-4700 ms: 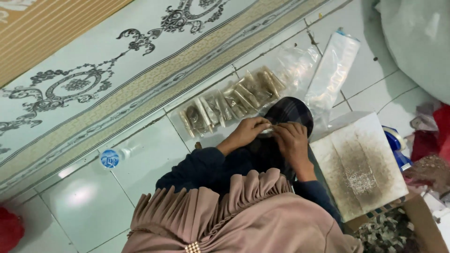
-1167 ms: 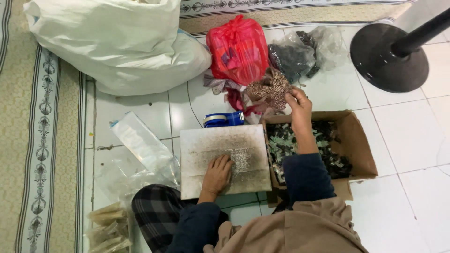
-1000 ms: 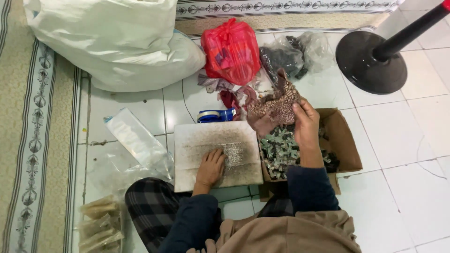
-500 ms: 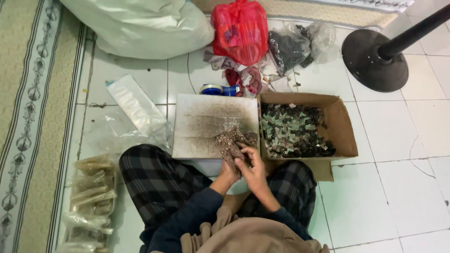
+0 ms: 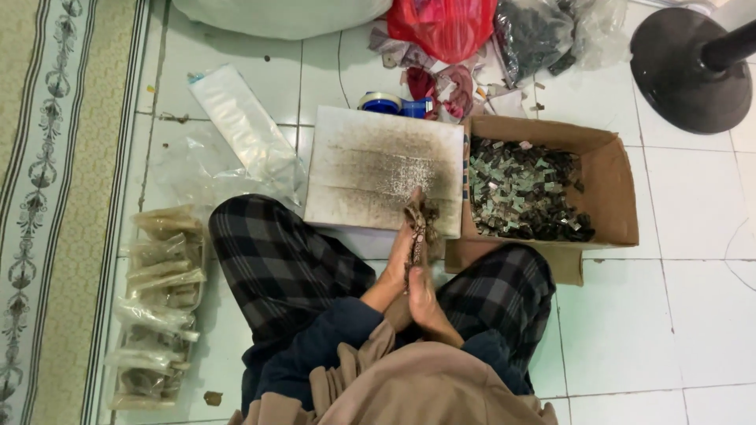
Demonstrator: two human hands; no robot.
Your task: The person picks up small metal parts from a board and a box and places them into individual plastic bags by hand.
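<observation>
We look down on a person sitting cross-legged on a white tiled floor (image 5: 669, 299), and we take the one flat grey board (image 5: 383, 169) in front of the knees as our landmark. Our two hands are pressed together just at the board's near edge: the left hand (image 5: 403, 244) and the right hand (image 5: 423, 303) close palm to palm around a single bunch of small brown pieces (image 5: 418, 223), which sticks up between the fingers and overlaps the board's near right corner. Just right of the board stands one open cardboard box (image 5: 606, 197), its floor covered with many small dark and pale green bits, too many to count. Behind the board lies one roll of tape in a blue holder (image 5: 394, 103), and further behind it one red plastic bag (image 5: 445, 27) and one clear bag of dark bits (image 5: 543, 35). Left of the board lies one long clear plastic sleeve (image 5: 240, 126), and to the near left a pile of filled clear packets (image 5: 157, 307), at least six, beside one patterned carpet (image 5: 47, 197). Far right of the board sits one round black stand base (image 5: 685, 75).
</observation>
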